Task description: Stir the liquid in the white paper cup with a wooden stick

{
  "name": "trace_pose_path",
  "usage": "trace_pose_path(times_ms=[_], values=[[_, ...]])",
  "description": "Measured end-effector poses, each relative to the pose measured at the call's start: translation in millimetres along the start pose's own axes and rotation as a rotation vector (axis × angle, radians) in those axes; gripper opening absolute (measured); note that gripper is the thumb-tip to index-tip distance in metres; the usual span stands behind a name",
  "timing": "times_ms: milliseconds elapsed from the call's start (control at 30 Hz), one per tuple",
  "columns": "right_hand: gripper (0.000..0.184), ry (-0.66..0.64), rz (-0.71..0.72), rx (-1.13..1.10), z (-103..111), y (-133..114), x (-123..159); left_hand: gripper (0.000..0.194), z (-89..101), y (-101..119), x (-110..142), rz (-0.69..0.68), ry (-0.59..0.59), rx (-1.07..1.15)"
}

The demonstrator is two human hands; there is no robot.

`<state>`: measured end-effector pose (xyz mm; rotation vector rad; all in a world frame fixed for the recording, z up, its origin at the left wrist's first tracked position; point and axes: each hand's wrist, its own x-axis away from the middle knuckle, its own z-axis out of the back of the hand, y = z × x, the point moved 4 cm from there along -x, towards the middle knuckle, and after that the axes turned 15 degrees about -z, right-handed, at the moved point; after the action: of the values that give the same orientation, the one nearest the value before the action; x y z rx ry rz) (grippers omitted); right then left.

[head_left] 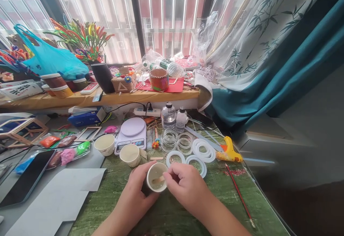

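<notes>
My left hand (138,187) is wrapped around a white paper cup (149,183), tilted so that its inside faces me. Pinched in my right hand (185,182) is a flat wooden stick (158,180), its far end down inside the cup. Whatever lies at the cup's bottom is pale and hard to make out. Just beyond the cup stand a second paper cup (130,156) and a third paper cup (104,145). White ring molds (174,158) lie close past my right hand, with clear rings (185,143) behind them.
Behind the cups is a kitchen scale (131,132); two clear bottles (168,116) stand near a power strip (147,111). On the right lie a yellow glue gun (229,152) and a red pencil (240,196). A phone (28,177) and white paper (61,196) are at left.
</notes>
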<state>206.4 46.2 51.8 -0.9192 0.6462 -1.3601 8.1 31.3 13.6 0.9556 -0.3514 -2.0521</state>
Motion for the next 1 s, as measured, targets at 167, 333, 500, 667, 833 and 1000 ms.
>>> trace_pose_path(times_ms=[167,333,500,667,833,1000], values=[[0.029,-0.018,-0.026,-0.009,0.2,-0.7,1.6,0.067,0.8,-0.8,1.5,0.006,-0.004,0.009],[0.031,-0.004,-0.018,-0.002,1.7,-0.8,2.4,0.072,-0.4,-2.6,4.5,0.019,-0.026,0.006],[0.030,-0.005,-0.035,-0.025,0.5,-1.1,2.5,0.067,0.2,-2.1,3.7,0.018,-0.027,0.000],[0.030,0.020,-0.021,-0.056,3.0,-1.1,1.9,0.067,-0.5,-1.5,3.0,0.005,-0.047,0.007],[0.029,-0.017,-0.027,-0.057,1.4,-1.1,2.0,0.067,-3.1,-2.1,3.2,0.010,-0.067,0.028],[0.028,-0.045,-0.032,-0.096,-0.2,-1.4,2.1,0.071,-2.9,-3.2,3.6,0.013,-0.074,0.028]])
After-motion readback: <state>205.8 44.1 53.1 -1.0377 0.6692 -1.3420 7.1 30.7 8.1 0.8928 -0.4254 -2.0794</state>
